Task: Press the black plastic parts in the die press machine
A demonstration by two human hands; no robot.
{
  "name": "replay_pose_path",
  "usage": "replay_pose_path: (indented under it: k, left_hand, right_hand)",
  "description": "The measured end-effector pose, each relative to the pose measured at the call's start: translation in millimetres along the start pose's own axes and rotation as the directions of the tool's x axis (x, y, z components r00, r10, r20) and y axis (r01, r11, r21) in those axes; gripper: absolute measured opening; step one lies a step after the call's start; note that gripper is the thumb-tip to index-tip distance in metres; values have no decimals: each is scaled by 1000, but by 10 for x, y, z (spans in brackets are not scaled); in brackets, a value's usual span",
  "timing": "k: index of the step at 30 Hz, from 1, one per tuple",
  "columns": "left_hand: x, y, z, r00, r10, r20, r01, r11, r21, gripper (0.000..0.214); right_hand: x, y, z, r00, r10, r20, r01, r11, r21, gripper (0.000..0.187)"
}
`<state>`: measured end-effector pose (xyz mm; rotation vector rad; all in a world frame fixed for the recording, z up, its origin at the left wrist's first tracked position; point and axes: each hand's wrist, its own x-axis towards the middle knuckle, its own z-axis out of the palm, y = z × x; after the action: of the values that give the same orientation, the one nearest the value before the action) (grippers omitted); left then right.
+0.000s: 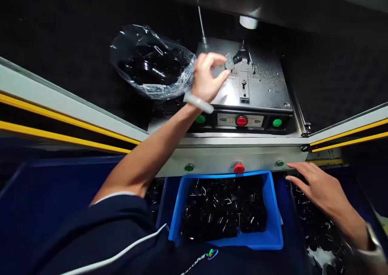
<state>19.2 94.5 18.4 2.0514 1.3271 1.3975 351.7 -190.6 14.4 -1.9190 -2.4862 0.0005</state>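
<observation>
My left hand (209,75) reaches over a metal machine plate, thumb and forefinger closed around a small clear plastic piece (229,62). Just right of that piece, a black part (242,56) sits in the metal fixture (244,83), under a thin vertical tool tip. My right hand (318,186) hangs at the right of the front panel, fingers stretched out and holding nothing. Its fingertips are close to a green button (279,162); I cannot tell whether they touch anything.
A clear bag (151,90) of black parts lies left of the machine plate (266,95). In front is a blue bin (274,210) full of black parts. Red stop buttons (241,121) and green ones line the front. Yellow-edged frames (60,121) flank the opening. More black parts (321,230) lie below right.
</observation>
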Motion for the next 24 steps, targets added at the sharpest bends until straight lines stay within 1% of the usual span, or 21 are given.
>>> replay_pose_path:
  k: [1, 3, 5, 6, 7, 8, 10, 12, 13, 15, 17, 20, 22, 24]
  left_hand:
    - [-326, 40, -140, 999, -13, -30, 14, 999, 35, 17]
    - [-1030, 116, -438, 999, -38, -30, 40, 996, 78, 9]
    - [-1667, 147, -720, 994, -105, 38, 100, 989, 107, 10]
    - [-1921, 131, -839, 985, -142, 95, 129, 983, 129, 11]
    - [-2120, 91, -938, 972, -177, 156, 150, 975, 166, 13]
    - [-2265, 30, -1015, 953, -209, 220, 161, 963, 216, 18]
    - [-2417, -129, -1113, 905, -262, 336, 146, 932, 333, 31]
    - [-2450, -276, -1154, 865, -286, 413, 98, 903, 419, 39]
    - [-2448, -328, -1159, 853, -285, 437, 69, 892, 446, 41]
    - [-2444, -377, -1152, 851, -264, 454, 11, 873, 487, 41]
    - [-2460, -366, -1138, 862, -239, 446, -33, 853, 521, 40]
    - [-2498, -291, -1131, 872, -235, 430, -43, 838, 545, 40]
    - [-2502, -223, -1122, 871, -240, 429, -43, 833, 552, 39]
    - [-2486, -145, -1066, 861, -192, 472, -100, 845, 526, 36]
  right_hand:
    - [65, -21, 103, 1000, 10, 20, -10, 999, 31, 40]
    - [199, -26, 309, 997, 53, 54, -57, 996, 69, 33]
    - [296, 19, 493, 991, 110, 80, -117, 988, 96, 27]
    - [325, 53, 568, 988, 129, 90, -139, 984, 115, 24]
    - [344, 88, 628, 986, 140, 94, -152, 979, 138, 22]
    - [356, 121, 673, 985, 144, 92, -157, 974, 163, 19]
    - [364, 167, 725, 988, 136, 77, -150, 965, 215, 16]
    - [366, 182, 745, 989, 134, 54, -143, 957, 253, 13]
    - [367, 179, 753, 990, 134, 45, -141, 954, 266, 12]
    - [372, 164, 776, 991, 134, 12, -132, 950, 282, 11]
    - [378, 146, 806, 989, 140, -42, -122, 949, 292, 13]
    - [365, 96, 826, 979, 172, -104, -142, 958, 251, 19]
    - [321, -5, 818, 979, 174, -107, -152, 971, 183, 22]
    - [245, -206, 825, 989, 119, -86, -105, 983, 151, 25]
